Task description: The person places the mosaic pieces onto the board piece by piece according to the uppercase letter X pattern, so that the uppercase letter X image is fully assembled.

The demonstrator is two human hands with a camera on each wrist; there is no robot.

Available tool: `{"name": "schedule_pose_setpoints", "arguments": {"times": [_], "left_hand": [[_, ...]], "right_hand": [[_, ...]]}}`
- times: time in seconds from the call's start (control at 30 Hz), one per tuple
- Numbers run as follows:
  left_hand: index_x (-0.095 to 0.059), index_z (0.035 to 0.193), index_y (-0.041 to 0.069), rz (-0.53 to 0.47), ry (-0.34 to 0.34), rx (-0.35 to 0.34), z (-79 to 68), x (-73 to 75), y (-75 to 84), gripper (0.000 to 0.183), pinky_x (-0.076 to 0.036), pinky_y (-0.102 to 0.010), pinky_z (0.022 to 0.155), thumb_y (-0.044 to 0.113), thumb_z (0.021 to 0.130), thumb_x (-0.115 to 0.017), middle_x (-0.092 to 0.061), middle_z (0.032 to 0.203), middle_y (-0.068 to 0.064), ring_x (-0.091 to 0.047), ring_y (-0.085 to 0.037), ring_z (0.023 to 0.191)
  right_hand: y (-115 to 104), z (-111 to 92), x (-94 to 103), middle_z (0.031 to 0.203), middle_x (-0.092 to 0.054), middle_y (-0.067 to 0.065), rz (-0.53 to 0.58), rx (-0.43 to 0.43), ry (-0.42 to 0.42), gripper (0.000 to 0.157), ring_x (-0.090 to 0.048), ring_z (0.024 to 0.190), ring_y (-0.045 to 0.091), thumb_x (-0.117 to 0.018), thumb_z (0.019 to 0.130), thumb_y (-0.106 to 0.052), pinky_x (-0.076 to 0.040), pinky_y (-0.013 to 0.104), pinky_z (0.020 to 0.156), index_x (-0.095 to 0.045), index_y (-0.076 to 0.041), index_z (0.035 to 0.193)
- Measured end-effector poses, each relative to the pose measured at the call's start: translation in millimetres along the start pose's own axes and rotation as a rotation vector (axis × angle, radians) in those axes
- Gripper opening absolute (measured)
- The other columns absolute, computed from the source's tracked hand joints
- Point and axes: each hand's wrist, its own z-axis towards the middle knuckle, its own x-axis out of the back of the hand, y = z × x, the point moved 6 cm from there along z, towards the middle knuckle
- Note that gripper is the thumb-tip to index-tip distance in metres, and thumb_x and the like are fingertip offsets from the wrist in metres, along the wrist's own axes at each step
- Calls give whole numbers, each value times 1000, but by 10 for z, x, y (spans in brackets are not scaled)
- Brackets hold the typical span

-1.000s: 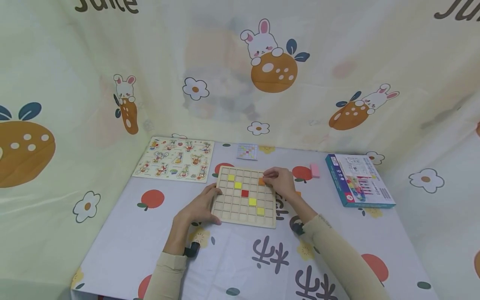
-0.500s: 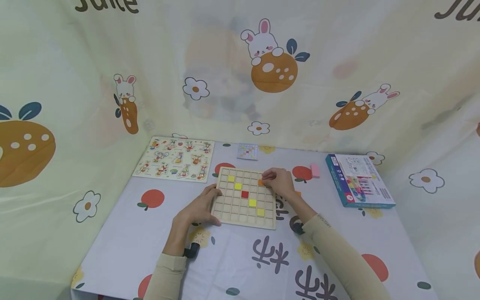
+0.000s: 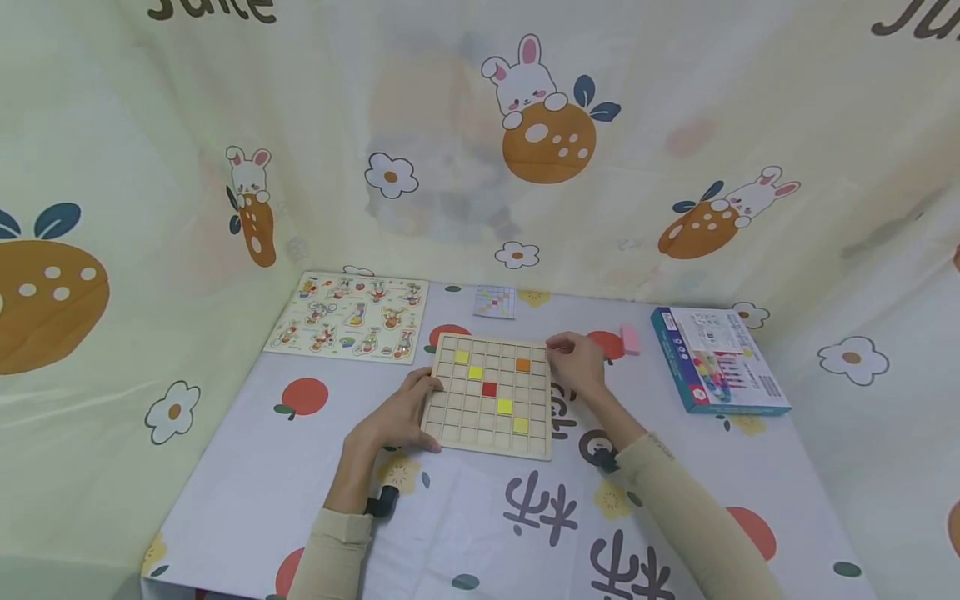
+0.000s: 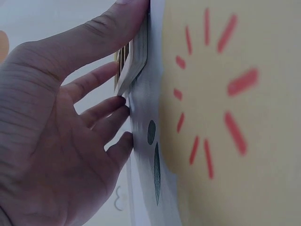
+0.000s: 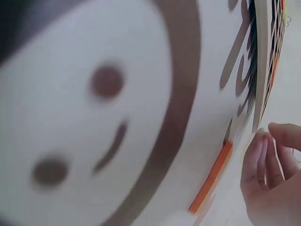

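A square wooden grid board (image 3: 459, 403) lies on the table, with yellow tiles (image 3: 505, 407), a red tile (image 3: 489, 389) and an orange tile (image 3: 522, 365) in its cells. My left hand (image 3: 395, 417) grips the board's left side; in the left wrist view, the thumb lies along its edge and the fingers reach the far side. Beside the upper right corner is my right hand (image 3: 579, 364), fingers loosely bent and no object visible between them. In the right wrist view, an orange block (image 5: 211, 178) lies on the cloth near that hand; from the head it is hidden.
A small pattern card (image 3: 494, 302) lies behind the board. At the back left is a picture puzzle board (image 3: 348, 318). A pink block (image 3: 630, 340) and a blue-edged box (image 3: 718, 361) are on the right. Printed cloth covers the table, and a curtain hangs behind.
My right hand has moved right, off the orange tile, to beside the board's edge. That tile now shows fully in its cell. The left hand stays on the board.
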Motion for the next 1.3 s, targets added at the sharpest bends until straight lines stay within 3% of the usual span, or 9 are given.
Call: {"name": "schedule_pose_setpoints", "arguments": {"times": [0.3, 0.43, 0.57, 0.77, 0.97, 1.3], "left_hand": [[-52, 141, 15, 9, -11, -11, -16, 2, 20, 98, -37, -46, 122, 25, 59, -104, -22, 171, -8, -35, -32, 151], [-52, 141, 17, 30, -8, -12, -19, 3, 20, 98, -38, -45, 121, 26, 58, -104, -23, 170, -8, -35, -31, 151], [-53, 140, 18, 39, -10, -13, -18, -11, 13, 97, -37, -45, 121, 27, 57, -104, -25, 170, -7, -34, -31, 152], [-53, 139, 19, 33, -12, -19, -16, -22, 12, 98, -37, -45, 122, 26, 56, -105, -26, 169, -8, -35, -31, 151], [-54, 137, 17, 23, -11, -29, -34, -14, 35, 97, -38, -48, 121, 25, 55, -105, -27, 168, -10, -37, -33, 149], [-53, 138, 14, 13, -10, -27, -31, -12, 52, 97, -38, -47, 121, 24, 57, -105, -25, 167, -12, -37, -33, 148]], "right_hand": [[191, -23, 217, 108, -72, 14, -108, -25, -24, 24, -64, 96, 31, -68, 89, -7, -56, 46, 85, -76, -6, 112], [308, -22, 265, 115, -71, 16, -147, -65, -55, 33, -63, 104, 34, -70, 84, -8, -54, 50, 92, -74, -5, 116], [405, -43, 301, 121, -70, 18, -159, -84, -109, 37, -62, 110, 35, -72, 86, -14, -54, 51, 99, -72, -4, 121], [392, -124, 376, 117, -72, 17, -175, -8, -221, 38, -63, 105, 35, -82, 84, -23, -55, 50, 94, -74, -4, 117], [339, -187, 422, 103, -76, 10, -235, 82, -304, 33, -64, 96, 30, -88, 77, -14, -55, 50, 90, -79, -5, 107], [362, -180, 448, 93, -75, 7, -211, 115, -247, 30, -67, 87, 26, -89, 76, -8, -57, 42, 80, -78, -7, 104]]}}
